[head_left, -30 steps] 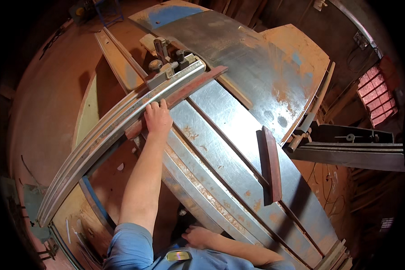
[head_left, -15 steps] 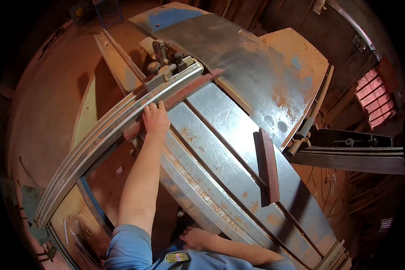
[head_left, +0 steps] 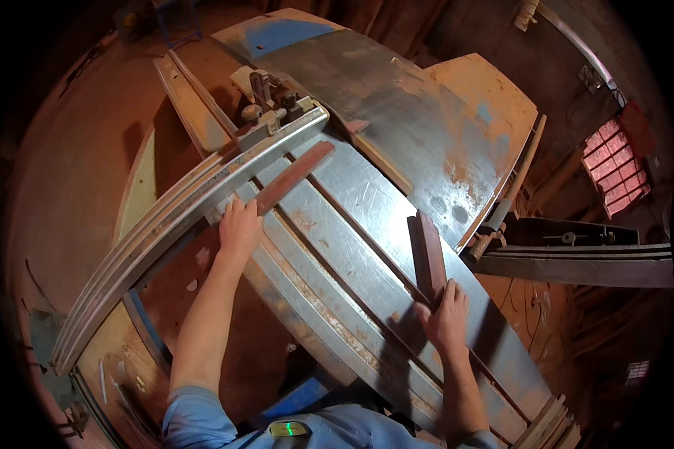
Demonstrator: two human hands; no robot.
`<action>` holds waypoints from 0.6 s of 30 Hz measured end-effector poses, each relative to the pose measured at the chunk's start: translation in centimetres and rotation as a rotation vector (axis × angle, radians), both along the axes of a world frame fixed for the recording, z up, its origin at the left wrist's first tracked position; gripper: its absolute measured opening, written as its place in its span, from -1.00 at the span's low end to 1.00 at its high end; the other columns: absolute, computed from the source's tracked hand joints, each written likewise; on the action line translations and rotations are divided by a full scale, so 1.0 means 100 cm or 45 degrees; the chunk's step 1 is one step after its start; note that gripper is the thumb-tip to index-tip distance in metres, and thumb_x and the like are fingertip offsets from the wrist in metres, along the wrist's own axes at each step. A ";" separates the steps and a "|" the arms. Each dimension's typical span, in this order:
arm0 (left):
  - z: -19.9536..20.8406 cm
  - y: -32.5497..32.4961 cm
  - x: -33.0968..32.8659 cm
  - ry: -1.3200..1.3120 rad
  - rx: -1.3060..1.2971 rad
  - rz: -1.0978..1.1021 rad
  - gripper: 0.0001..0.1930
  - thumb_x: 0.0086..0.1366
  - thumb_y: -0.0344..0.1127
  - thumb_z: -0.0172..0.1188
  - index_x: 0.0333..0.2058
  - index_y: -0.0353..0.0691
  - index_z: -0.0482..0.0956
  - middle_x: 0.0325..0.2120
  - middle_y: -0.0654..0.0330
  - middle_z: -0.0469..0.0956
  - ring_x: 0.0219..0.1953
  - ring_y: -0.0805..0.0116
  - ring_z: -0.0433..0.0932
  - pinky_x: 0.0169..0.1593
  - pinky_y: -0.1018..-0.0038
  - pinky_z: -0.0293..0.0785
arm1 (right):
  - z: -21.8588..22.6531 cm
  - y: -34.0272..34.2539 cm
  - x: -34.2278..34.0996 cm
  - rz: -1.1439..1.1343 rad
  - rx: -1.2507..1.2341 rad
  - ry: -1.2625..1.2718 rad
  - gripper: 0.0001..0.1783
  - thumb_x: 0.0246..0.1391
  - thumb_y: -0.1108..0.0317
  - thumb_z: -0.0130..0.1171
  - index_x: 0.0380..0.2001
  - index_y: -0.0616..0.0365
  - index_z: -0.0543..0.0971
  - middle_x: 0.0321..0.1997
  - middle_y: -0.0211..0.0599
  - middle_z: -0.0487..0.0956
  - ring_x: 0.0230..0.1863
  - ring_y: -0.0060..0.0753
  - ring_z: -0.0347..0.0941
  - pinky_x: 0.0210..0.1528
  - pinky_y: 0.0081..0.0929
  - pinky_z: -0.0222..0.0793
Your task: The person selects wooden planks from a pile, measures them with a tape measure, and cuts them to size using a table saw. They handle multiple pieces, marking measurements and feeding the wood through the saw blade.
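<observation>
My left hand (head_left: 240,230) is closed on the near end of a reddish wooden strip (head_left: 298,176). The strip lies slantwise on the grooved metal table (head_left: 352,213), a little apart from the long aluminium fence (head_left: 269,153). My right hand (head_left: 448,318) grips the near end of a darker red wooden piece (head_left: 429,251), which rests further right on the same table. A small reddish offcut (head_left: 358,126) sits beyond the strip's far end, by the narrow wooden strip along the table's edge.
A clamp-like stop assembly (head_left: 266,108) stands on the fence. Beyond the grooved table spreads a wide dark metal surface (head_left: 397,97) with dusty and blue patches. Thin wooden sticks (head_left: 547,426) lie at the lower right. A dark metal rail (head_left: 577,262) juts out at right.
My left hand has drawn the strip back and away from the fence, and a small offcut now lies apart from it. My right hand has come up from my body onto the darker piece.
</observation>
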State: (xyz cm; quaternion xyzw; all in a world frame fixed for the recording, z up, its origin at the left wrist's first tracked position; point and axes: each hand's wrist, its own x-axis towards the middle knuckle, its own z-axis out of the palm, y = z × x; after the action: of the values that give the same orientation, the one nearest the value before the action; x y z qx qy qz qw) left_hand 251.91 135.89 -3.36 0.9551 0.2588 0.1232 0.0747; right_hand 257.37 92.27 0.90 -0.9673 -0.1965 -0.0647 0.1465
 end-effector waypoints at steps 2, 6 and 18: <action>0.001 -0.011 -0.019 0.008 -0.021 -0.067 -0.60 0.18 -0.26 0.31 -0.02 -0.22 0.53 -0.15 -0.01 0.48 0.04 -0.06 0.40 0.05 0.05 0.42 | -0.016 -0.006 0.011 -0.125 -0.105 0.184 -0.24 -0.14 0.16 0.48 0.03 0.37 0.35 -0.01 0.11 0.47 0.00 0.19 0.40 0.07 -0.05 0.36; 0.003 -0.025 -0.043 -0.019 -0.020 -0.075 -0.50 0.16 -0.24 0.34 0.09 -0.12 0.47 -0.11 -0.01 0.44 0.04 -0.08 0.40 0.08 0.04 0.38 | -0.033 -0.017 0.035 -0.176 -0.055 0.350 -0.45 -0.06 0.11 0.40 -0.22 0.37 0.46 -0.19 0.13 0.51 -0.09 0.19 0.46 -0.06 -0.05 0.40; 0.002 -0.035 -0.044 0.007 -0.061 0.024 -0.41 0.16 -0.27 0.31 0.19 0.01 0.39 -0.10 0.03 0.41 0.05 -0.05 0.39 0.09 0.03 0.34 | 0.096 0.077 0.223 0.254 -0.008 0.249 -0.49 0.13 0.11 0.20 0.09 0.15 0.52 -0.17 -0.01 0.65 -0.15 -0.03 0.59 -0.13 -0.18 0.46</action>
State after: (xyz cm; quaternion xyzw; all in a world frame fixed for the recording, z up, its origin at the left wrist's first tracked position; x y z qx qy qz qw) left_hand 247.52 132.37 -3.14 0.9509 0.2709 0.1149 0.0957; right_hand 279.71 100.02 10.49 -0.9451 -0.2767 0.0455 0.1678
